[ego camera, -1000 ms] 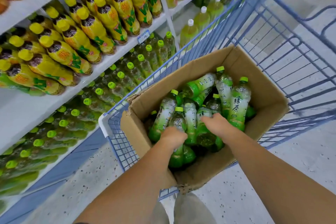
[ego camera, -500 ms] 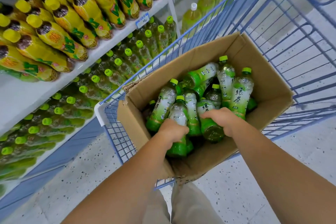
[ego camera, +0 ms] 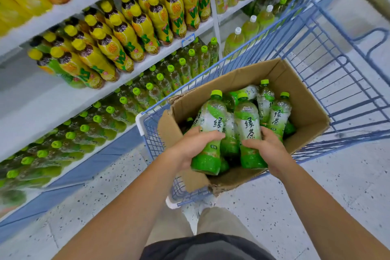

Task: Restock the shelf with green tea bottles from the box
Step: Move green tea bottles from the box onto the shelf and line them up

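Observation:
An open cardboard box [ego camera: 304, 103] sits in a blue wire cart [ego camera: 346, 82] and holds several green tea bottles with light-green caps. My left hand [ego camera: 190, 150] grips one green tea bottle [ego camera: 211, 124], lifted upright above the box. My right hand [ego camera: 268, 150] grips a second green tea bottle [ego camera: 248, 124] right beside it, also upright. More bottles [ego camera: 278, 114] stand or lie in the box behind them. The low shelf [ego camera: 101, 120] on the left carries rows of the same green-capped bottles.
Yellow-capped lemon tea bottles [ego camera: 126, 36] fill the white shelf above the green tea row. Larger pale bottles with white caps [ego camera: 249, 27] stand further along. Speckled floor [ego camera: 274, 207] lies under the cart, and my legs are below the box.
Both hands have closed on bottles and lifted them up out of the pile in the box. The view has tilted up, showing more of the shelves.

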